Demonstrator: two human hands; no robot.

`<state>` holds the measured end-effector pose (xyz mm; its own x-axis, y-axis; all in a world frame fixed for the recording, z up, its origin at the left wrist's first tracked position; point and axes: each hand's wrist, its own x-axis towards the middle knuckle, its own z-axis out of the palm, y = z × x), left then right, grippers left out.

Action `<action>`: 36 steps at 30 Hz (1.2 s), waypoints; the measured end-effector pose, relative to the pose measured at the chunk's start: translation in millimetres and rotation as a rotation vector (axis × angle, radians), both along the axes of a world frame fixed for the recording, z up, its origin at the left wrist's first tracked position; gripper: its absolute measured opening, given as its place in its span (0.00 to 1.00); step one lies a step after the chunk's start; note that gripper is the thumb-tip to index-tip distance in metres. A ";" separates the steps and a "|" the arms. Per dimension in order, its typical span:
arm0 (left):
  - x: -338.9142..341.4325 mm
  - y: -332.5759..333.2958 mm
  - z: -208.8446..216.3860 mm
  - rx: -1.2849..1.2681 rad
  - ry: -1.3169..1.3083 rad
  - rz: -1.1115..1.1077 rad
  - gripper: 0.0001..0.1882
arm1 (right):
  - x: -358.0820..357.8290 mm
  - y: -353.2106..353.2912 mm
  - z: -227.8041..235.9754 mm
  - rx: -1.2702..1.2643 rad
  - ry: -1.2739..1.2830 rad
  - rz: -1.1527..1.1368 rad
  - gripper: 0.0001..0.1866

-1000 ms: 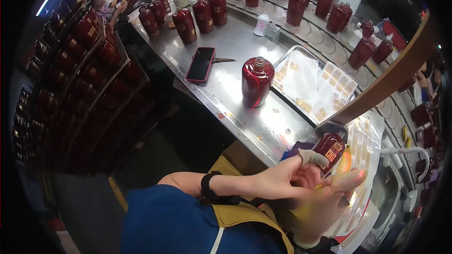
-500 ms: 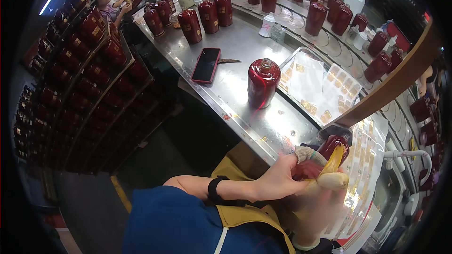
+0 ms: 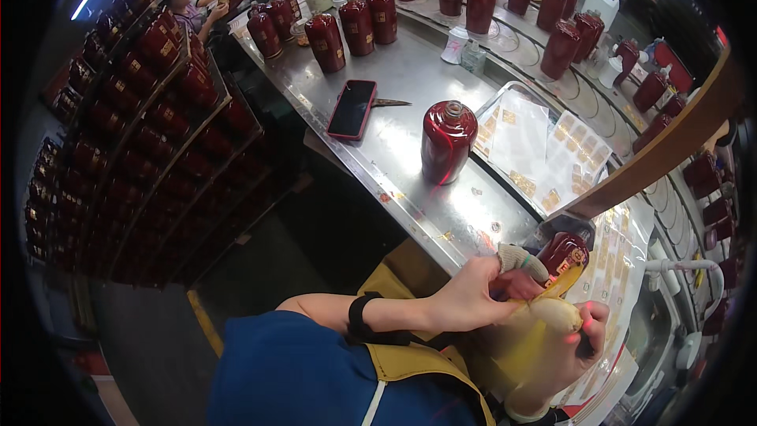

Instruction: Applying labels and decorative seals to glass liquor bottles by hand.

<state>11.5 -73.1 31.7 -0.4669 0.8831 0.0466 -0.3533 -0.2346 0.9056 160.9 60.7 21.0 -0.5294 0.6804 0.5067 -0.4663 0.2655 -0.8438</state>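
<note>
A partly peeled banana is gripped in my left hand, its pale flesh bare at the tip. One strip of yellow peel stands up beside the flesh, and another hangs below, blurred. A knitted finger cover shows on my left hand. My right hand is at the banana's tip with its fingers curled closed; what they pinch, if anything, is hidden. Just beyond my hands is a dark red bottle with gold marking. Another glossy red bottle stands upright on the metal table.
A phone lies beside a pointed tool. A tray holds sheets of gold stickers. A brown curved bar crosses the right side. Red bottles fill the conveyor and the left rack. Co-workers sit far left.
My right hand has risen from below to the banana's tip, its fingers now curled. A peel strip now hangs below the banana. Bottles on the conveyor have shifted.
</note>
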 end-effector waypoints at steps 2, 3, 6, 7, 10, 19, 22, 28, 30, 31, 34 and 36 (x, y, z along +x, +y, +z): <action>-0.2 0.7 -0.4 0.011 -0.020 -0.014 0.24 | 1.1 1.6 1.7 0.034 -0.028 0.004 0.14; 0.5 0.9 -1.3 0.006 -0.016 -0.013 0.24 | 1.4 1.5 3.1 0.034 -0.027 0.003 0.14; 0.4 1.4 -5.7 0.004 -0.005 -0.011 0.25 | 2.1 -0.4 10.1 0.062 -0.130 -0.019 0.15; 0.4 1.6 -7.0 0.009 0.001 -0.011 0.25 | 1.4 -1.7 13.8 0.087 -0.188 -0.063 0.16; -0.1 -0.5 1.7 0.016 -0.031 -0.018 0.25 | 2.0 -2.6 16.7 0.128 -0.212 -0.097 0.17; -2.3 -5.0 6.7 -0.047 0.177 0.092 0.22 | 1.7 -5.8 13.4 0.013 -0.186 -0.056 0.18; -1.0 -3.7 7.3 -0.033 0.192 0.111 0.21 | 2.2 -8.0 11.8 -0.064 -0.147 -0.032 0.16; -2.7 -1.5 4.4 -0.043 0.139 0.082 0.22 | -7.7 -14.4 17.5 -0.092 -0.109 -0.027 0.12; -3.9 -0.8 5.1 -0.053 0.131 0.086 0.22 | -9.6 -15.0 18.4 -0.137 -0.102 -0.031 0.12; -3.0 -0.5 5.2 -0.061 0.122 0.093 0.22 | -10.3 -14.4 18.8 -0.123 -0.115 -0.030 0.11; 0.4 -2.7 2.8 -0.066 0.138 0.104 0.22 | -11.7 -18.5 23.3 -0.160 -0.132 -0.020 0.11; 1.8 -2.6 1.0 -0.053 0.101 0.090 0.24 | -11.2 -21.2 24.7 -0.207 -0.141 -0.024 0.12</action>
